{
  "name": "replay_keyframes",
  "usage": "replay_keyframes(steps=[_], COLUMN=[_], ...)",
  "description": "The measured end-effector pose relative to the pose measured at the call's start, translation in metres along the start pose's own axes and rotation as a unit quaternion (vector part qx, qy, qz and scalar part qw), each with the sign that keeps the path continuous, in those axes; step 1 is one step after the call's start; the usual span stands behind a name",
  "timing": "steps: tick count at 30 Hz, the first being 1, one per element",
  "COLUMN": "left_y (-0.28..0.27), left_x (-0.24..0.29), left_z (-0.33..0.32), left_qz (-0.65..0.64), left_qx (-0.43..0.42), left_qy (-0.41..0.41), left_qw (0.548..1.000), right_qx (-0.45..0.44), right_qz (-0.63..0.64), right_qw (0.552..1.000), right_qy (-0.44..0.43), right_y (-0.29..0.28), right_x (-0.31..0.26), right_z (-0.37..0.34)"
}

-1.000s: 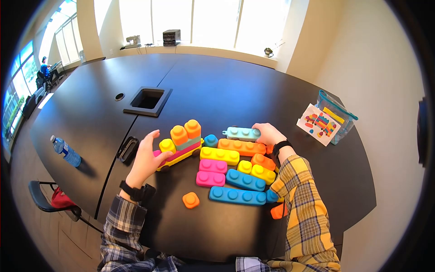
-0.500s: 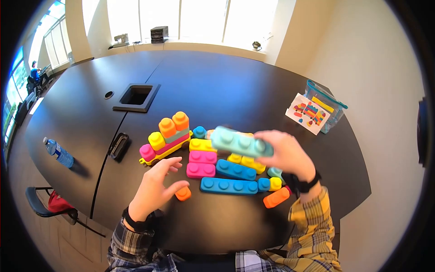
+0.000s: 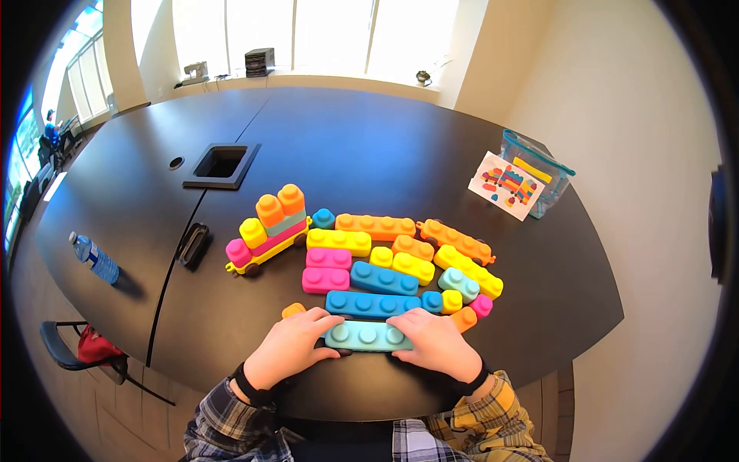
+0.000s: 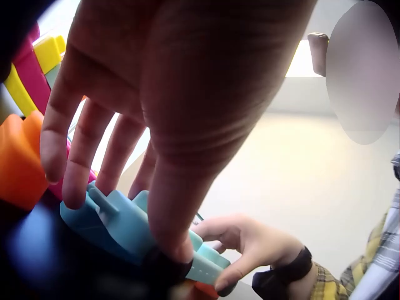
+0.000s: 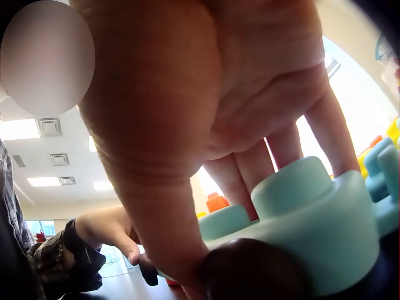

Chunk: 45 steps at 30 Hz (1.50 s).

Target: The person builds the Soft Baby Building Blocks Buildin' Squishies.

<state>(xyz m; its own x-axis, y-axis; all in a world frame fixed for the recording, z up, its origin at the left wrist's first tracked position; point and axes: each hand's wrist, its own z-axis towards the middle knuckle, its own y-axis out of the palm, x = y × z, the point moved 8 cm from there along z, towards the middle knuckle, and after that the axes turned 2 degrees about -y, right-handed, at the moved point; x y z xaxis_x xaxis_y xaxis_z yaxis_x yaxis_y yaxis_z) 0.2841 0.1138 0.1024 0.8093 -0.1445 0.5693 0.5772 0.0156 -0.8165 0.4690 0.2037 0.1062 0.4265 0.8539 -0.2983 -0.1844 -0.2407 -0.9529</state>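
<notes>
Near the table's front edge lies a pale teal toy wagon base (image 3: 368, 336) with round studs on top and dark wheels (image 5: 250, 269). My left hand (image 3: 291, 348) grips its left end, thumb in front and fingers behind. My right hand (image 3: 440, 343) holds the opposite end the same way. Just behind the wagon base lies a long blue block (image 3: 373, 304). Partly hidden by my left hand is a small orange block (image 3: 293, 309); another orange block (image 3: 464, 318) sits beside my right hand.
Yellow, pink, blue and orange blocks spread behind, with an orange wheeled base (image 3: 457, 240) among them. A built yellow wagon (image 3: 269, 245) carries stacked blocks at left. A water bottle (image 3: 94, 258) stands far left. At right, a picture card (image 3: 506, 185) leans on a clear bag (image 3: 551, 189).
My right hand has carried the teal wagon base from behind the blocks to the table's front. My left hand has moved from beside the yellow wagon to the base's left end.
</notes>
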Motion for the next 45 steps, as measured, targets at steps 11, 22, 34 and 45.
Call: replay_keyframes(steps=[11,22,34,45], left_y=[0.017,0.017,0.016,0.017], left_x=[0.003,-0.006,-0.007,-0.001], left_z=[-0.001,0.000,0.000,0.003], left_qz=[0.085,0.069,0.048,-0.040], left_qx=[-0.004,0.016,0.012,0.030], left_qy=[-0.040,-0.039,-0.043,0.008], left_qw=[0.996,0.997,0.998,0.999], right_qx=[0.030,0.130,0.045,0.065], right_qz=[-0.013,0.082,0.066,-0.112], right_qw=[0.999,0.988,0.996,0.991], right_qy=[-0.031,0.034,0.043,0.036], right_y=[0.008,-0.011,-0.023,-0.072], right_x=[-0.004,0.022,0.023,0.140], right_z=[-0.002,-0.043,-0.027,0.134])
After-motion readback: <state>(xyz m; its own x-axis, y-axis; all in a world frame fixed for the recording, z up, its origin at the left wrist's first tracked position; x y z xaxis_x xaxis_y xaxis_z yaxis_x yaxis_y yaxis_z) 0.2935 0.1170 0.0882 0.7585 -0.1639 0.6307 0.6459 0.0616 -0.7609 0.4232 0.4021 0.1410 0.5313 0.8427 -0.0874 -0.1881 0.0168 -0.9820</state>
